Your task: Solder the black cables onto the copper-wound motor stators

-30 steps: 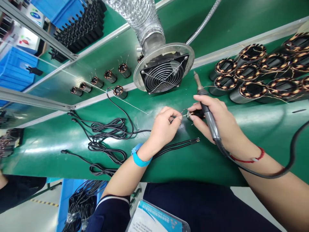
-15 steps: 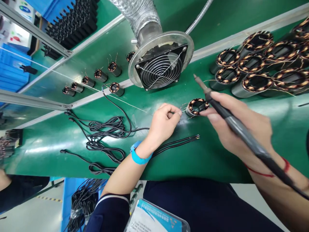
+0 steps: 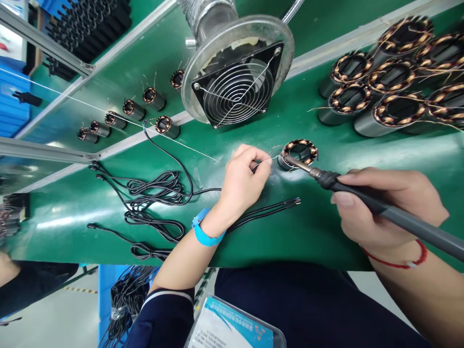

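My right hand (image 3: 384, 208) is closed around a soldering iron (image 3: 366, 195). The iron's tip lies over the left rim of a motor stator (image 3: 300, 152) with copper windings, close to its thin lead wires. Just left of that stator my left hand (image 3: 246, 179) pinches the end of a black cable (image 3: 210, 191). The cable's thin wire reaches toward the stator's leads; whether they touch is too small to tell. Below the left hand, two more black cable ends (image 3: 286, 204) with bared tips lie on the green bench (image 3: 319, 241).
A round fume extractor with a fan grille (image 3: 237, 96) hangs behind the hands. Several larger stators (image 3: 391, 72) crowd the back right, and smaller ones (image 3: 154, 99) line the back left. Coiled black cables (image 3: 155, 188) lie at left. Another person's sleeve (image 3: 36, 285) shows at lower left.
My right hand has turned and lowered the soldering iron, bringing its tip from above the stator down to its left rim. My left hand keeps its pinch on the cable. The view has shifted slightly.
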Demonstrator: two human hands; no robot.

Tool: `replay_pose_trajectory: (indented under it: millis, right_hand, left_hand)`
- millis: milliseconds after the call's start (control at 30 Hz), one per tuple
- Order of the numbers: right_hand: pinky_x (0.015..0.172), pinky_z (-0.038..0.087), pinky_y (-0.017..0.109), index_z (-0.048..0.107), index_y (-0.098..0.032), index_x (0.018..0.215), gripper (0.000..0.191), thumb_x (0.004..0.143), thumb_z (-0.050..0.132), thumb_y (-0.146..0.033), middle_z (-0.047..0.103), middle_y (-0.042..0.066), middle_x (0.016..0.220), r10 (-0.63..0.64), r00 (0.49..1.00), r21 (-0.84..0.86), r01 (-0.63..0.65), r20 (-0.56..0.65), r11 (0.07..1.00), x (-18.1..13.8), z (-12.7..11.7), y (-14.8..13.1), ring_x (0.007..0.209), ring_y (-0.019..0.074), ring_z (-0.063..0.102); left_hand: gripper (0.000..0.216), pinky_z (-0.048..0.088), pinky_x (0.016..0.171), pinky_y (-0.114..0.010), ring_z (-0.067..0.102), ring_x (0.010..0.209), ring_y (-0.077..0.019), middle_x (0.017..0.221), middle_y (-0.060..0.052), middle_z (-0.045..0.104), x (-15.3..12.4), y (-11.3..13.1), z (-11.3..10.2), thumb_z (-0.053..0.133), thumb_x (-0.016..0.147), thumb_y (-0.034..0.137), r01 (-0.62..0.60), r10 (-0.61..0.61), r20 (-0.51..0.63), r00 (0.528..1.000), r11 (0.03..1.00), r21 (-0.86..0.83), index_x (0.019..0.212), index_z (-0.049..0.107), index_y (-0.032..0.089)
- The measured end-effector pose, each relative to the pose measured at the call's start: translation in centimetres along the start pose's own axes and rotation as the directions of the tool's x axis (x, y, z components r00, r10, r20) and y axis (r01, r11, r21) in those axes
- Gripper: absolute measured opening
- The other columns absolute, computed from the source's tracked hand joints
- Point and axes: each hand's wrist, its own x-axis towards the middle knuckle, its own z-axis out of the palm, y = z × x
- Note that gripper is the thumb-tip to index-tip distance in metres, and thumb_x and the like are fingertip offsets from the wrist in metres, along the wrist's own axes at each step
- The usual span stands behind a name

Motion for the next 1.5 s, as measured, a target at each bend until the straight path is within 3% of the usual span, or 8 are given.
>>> replay_pose_trajectory:
  millis: [500,1033,1100,1200,1367,1500]
  right_hand:
    - [0.039,0.044,0.024,0.069,-0.022,0.092,0.006,0.091,0.068,-0.028,0.072,0.004,0.079,-0.02,0.999,-0.006,0.02,0.032,1.0,0.1,0.2,-0.2,0.047,0.0108,0.058]
    - [0.045,0.047,0.026,0.066,-0.022,0.098,0.009,0.091,0.066,-0.028,0.065,0.002,0.072,-0.039,0.999,0.033,0.038,0.019,0.999,0.3,0.3,0.3,0.055,0.0134,0.062]
    - [0.046,0.046,0.027,0.066,-0.022,0.102,0.014,0.088,0.069,-0.026,0.065,0.002,0.074,-0.043,0.998,0.035,0.041,0.053,0.999,0.6,0.1,0.5,0.055,0.0141,0.06]
    - [0.06,0.054,0.032,0.065,-0.024,0.113,0.027,0.087,0.072,-0.022,0.07,0.003,0.086,-0.001,0.989,0.007,0.0,0.146,1.0,1.3,-0.3,0.0,0.068,0.0175,0.066]
    - [0.079,0.057,0.031,0.06,-0.028,0.135,0.034,0.101,0.06,-0.03,0.073,0.0,0.114,0.092,0.941,-0.113,-0.058,0.325,0.992,3.3,-0.7,-2.3,0.096,0.0188,0.072]
    - [0.084,0.057,0.031,0.059,-0.025,0.135,0.031,0.105,0.052,-0.027,0.074,0.0,0.109,0.129,0.917,-0.145,-0.08,0.376,0.986,4.4,0.2,-2.7,0.095,0.0178,0.071]
  left_hand:
    - [0.018,0.042,0.067,-0.024,0.051,0.073,-0.0113,0.08,-0.001,0.061,0.0,0.3,-0.1,0.061,0.082,0.005,-0.016,0.016,0.001,1.0,0.999,0.029,0.07,0.061,0.018]
    - [0.018,0.043,0.067,-0.024,0.053,0.074,-0.0112,0.078,0.0,0.061,0.0,0.1,0.0,0.06,0.083,0.004,-0.083,0.084,-0.019,0.996,0.993,0.079,0.071,0.06,0.018]
    - [0.018,0.044,0.066,-0.024,0.054,0.074,-0.0107,0.078,0.0,0.061,0.0,-0.1,0.1,0.06,0.083,0.003,-0.1,0.103,-0.023,0.994,0.991,0.088,0.071,0.06,0.018]
    - [0.019,0.044,0.066,-0.023,0.054,0.073,-0.0102,0.079,0.0,0.062,0.0,-0.2,0.2,0.06,0.083,0.002,-0.125,0.128,-0.03,0.991,0.987,0.097,0.072,0.061,0.018]
    - [0.018,0.044,0.065,-0.023,0.054,0.073,-0.0102,0.078,0.0,0.061,0.1,-0.3,0.1,0.06,0.083,0.003,-0.135,0.139,-0.038,0.99,0.986,0.096,0.072,0.061,0.017]
    - [0.017,0.045,0.067,-0.023,0.055,0.074,-0.0104,0.079,0.0,0.061,0.1,-0.2,0.1,0.061,0.083,0.003,-0.12,0.123,-0.032,0.992,0.989,0.09,0.072,0.061,0.017]
